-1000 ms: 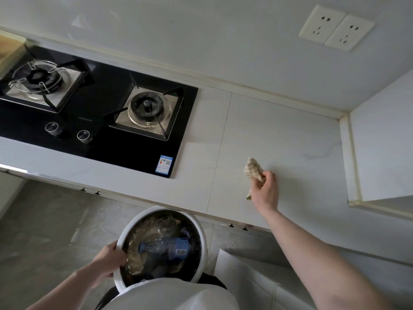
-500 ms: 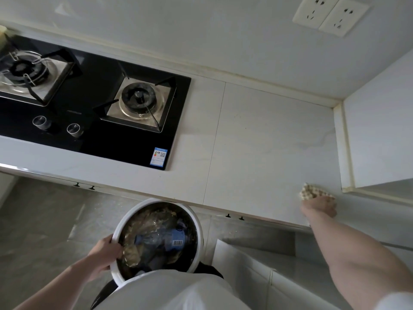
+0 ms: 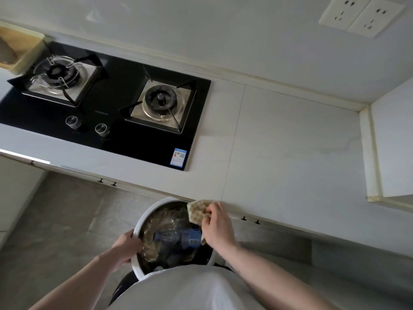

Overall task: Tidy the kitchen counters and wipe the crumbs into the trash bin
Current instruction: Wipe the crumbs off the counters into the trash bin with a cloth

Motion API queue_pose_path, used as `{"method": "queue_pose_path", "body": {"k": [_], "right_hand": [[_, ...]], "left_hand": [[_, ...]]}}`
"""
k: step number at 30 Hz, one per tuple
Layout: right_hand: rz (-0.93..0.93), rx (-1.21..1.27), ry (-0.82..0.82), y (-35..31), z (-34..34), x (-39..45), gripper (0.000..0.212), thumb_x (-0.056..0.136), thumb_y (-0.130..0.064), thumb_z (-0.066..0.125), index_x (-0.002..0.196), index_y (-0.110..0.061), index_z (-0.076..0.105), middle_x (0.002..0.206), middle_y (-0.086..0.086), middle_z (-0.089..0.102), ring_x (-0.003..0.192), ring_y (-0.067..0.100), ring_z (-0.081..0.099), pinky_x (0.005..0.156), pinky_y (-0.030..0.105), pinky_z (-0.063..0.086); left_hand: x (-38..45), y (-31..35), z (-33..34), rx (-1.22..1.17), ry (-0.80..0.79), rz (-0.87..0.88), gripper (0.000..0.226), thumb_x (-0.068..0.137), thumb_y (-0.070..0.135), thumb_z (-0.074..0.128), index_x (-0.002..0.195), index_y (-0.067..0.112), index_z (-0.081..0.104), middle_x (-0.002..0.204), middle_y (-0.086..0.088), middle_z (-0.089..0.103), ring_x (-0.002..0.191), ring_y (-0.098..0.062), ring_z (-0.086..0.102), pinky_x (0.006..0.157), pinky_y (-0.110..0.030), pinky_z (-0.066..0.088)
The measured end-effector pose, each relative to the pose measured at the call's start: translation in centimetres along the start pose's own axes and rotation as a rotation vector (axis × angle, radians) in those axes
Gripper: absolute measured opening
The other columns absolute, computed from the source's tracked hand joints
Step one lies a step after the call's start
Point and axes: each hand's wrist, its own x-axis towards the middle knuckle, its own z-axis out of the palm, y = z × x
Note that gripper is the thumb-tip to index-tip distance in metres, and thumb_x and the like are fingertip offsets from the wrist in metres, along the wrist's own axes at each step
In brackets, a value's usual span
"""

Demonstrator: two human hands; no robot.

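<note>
While held over bin: the right hand [image 3: 218, 227] grips a checkered cloth [image 3: 197, 211], its fingers [image 3: 211, 212] curled round the cloth's right edge.
Cloth position: at the desk's front edge, hanging just past it and over the far right part of the trash bin's mouth; most of the cloth lies to the left of the curled fingers, upper corner level with the desk [image 3: 290, 157] lip.
Left hand: the left hand [image 3: 127, 245] grips the trash bin [image 3: 143, 220] by its white rim on the near left side, thumb along the inner face, other fingers under the rim and hidden.
Bin position: below the desk edge, above the grey floor [image 3: 67, 215], mouth tilted toward the camera.
Bin contents: crumpled clear plastic and a blue-labelled bottle [image 3: 178, 238] lying on its side, just beside the right hand's heel.
Crumbs: cannot tell, too small to see.
Desk, left part: black gas hob [image 3: 116, 117] with two burners and two knobs.
Wall: double socket [image 3: 362, 15] at upper right.
</note>
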Motion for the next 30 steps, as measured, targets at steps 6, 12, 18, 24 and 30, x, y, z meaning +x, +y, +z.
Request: {"method": "queue_pose_path", "body": {"k": [6,12,18,24,30], "right_hand": [[-0.099,0.166,-0.137,-5.5,0.5,0.2,0.004,0.089,-0.021,0.051,0.088,-0.022,0.055,0.096,-0.005,0.058,0.083,0.01,0.053,0.071,0.022,0.041],[0.048,0.261,0.287,-0.1,-8.5,8.2,0.009,0.084,-0.016,0.059,0.093,-0.017,0.058,0.096,-0.001,0.059,0.08,0.02,0.063,0.066,0.036,0.057],[0.286,0.14,0.659,7.6,-18.3,15.1,0.026,0.085,-0.012,0.067,0.11,-0.007,0.062,0.117,0.02,0.059,0.097,0.035,0.063,0.082,0.034,0.048],[0.585,0.113,0.719,13.4,-24.1,17.8,0.035,0.087,-0.005,0.062,0.122,-0.004,0.059,0.131,0.026,0.052,0.107,0.044,0.059,0.097,0.039,0.046],[0.757,0.183,0.579,15.0,-25.7,20.2,0.061,0.072,-0.019,0.068,0.129,0.0,0.061,0.13,0.025,0.063,0.121,0.041,0.061,0.104,0.045,0.049]], "left_hand": [[0.2,-0.2,-0.4,-0.003,0.009,-0.003,0.042,0.076,-0.012,0.045,0.097,0.014,0.07,0.078,-0.017,0.071,0.069,-0.03,0.068,0.056,-0.033,0.058],[0.3,-0.1,-0.6,0.006,0.016,0.0,0.039,0.074,-0.011,0.047,0.094,0.013,0.07,0.079,-0.018,0.071,0.07,-0.03,0.068,0.061,-0.037,0.06],[0.5,-0.3,-0.4,0.01,0.04,0.003,0.036,0.076,-0.01,0.048,0.092,0.014,0.07,0.079,-0.018,0.069,0.071,-0.031,0.066,0.064,-0.037,0.058],[0.3,0.0,-0.3,0.044,0.073,0.012,0.032,0.079,-0.008,0.049,0.091,0.014,0.069,0.08,-0.019,0.069,0.073,-0.033,0.066,0.062,-0.037,0.058],[0.4,0.5,-0.1,0.086,0.128,0.032,0.029,0.083,-0.004,0.05,0.092,0.016,0.069,0.064,-0.007,0.062,0.054,-0.022,0.056,0.043,-0.018,0.04]]}}
